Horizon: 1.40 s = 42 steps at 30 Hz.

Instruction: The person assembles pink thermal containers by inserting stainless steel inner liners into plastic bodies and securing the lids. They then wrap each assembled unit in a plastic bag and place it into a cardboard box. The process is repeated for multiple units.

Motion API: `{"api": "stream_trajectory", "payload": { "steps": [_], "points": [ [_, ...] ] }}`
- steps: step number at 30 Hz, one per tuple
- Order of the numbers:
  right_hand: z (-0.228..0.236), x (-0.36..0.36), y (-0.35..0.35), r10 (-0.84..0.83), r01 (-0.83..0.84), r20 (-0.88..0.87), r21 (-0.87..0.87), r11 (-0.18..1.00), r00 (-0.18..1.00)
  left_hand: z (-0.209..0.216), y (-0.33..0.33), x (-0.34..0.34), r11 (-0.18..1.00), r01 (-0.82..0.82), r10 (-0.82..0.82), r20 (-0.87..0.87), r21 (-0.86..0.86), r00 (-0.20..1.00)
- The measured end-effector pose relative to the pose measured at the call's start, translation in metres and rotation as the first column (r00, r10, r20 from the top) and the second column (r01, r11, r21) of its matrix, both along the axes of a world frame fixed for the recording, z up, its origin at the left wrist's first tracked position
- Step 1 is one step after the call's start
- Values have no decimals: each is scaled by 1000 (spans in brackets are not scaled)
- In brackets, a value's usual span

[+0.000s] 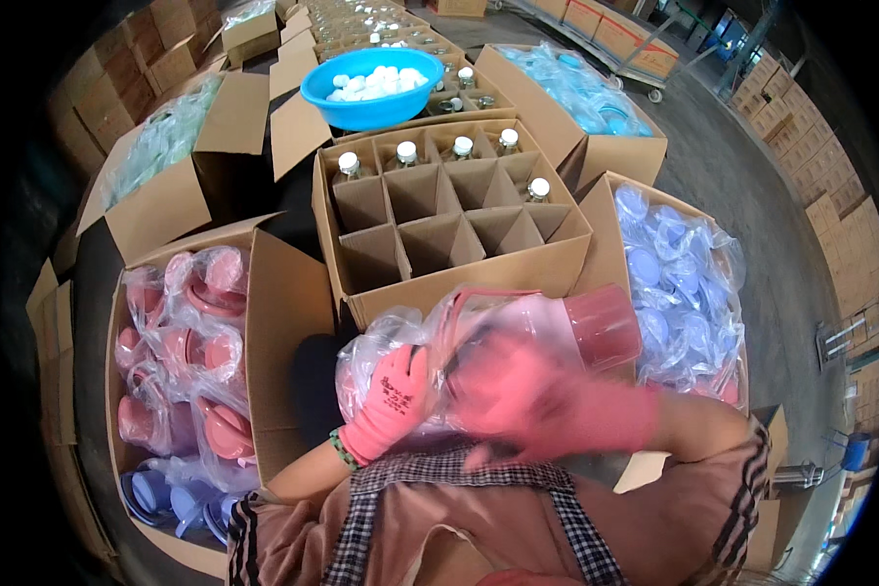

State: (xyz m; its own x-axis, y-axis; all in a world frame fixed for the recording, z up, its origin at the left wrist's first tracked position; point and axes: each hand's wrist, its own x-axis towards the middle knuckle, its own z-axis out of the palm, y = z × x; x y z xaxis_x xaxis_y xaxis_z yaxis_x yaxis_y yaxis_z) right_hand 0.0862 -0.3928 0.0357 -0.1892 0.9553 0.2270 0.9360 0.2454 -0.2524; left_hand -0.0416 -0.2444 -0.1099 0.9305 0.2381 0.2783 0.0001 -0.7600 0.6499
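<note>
Across my lap lies a pink plastic jug-like vessel [601,327], on its side, with a clear plastic bag [366,337] around its left part. My left hand [393,402], in a pink glove, is closed on the gathered plastic of the bag. Over the vessel's middle my right hand [532,396], also pink-gloved, is smeared by motion, so its fingers cannot be read. Just beyond stands a divided cardboard box [464,264]. Several white-capped glass bottles [406,154] stand in its back and right cells.
At the left is a box of bagged pink vessels [176,347] with purple ones below. A box of bagged purple vessels [679,273] stands right. A blue basin [371,115] of white caps rests on bottle boxes behind. A cart [606,44] stands far right.
</note>
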Motion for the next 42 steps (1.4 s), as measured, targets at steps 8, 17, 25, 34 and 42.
{"api": "stream_trajectory", "payload": {
  "steps": [8, 17, 25, 34, 42],
  "points": [
    [36, 2, -12, -277, 405, 548, -126, 905, 789, -13, 9, -8, 981, -52, 23, 155, 189, 988],
    [-47, 27, 16, -230, 266, 153, -290, 919, 961, -13, 27, -30, 923, 16, -72, 133, 384, 988],
    [33, 75, -17, -622, 615, 14, 137, 776, 783, -43, 59, -86, 948, 67, 6, -227, 311, 974],
    [-100, 0, 65, -432, 627, -817, -115, 771, 381, -99, 23, -96, 178, -69, -569, -160, -982, 806],
    [-232, -61, -10, -578, 289, -721, -501, 816, 382, 44, 69, -117, 896, -2, -241, -489, -445, 838]
  ]
}}
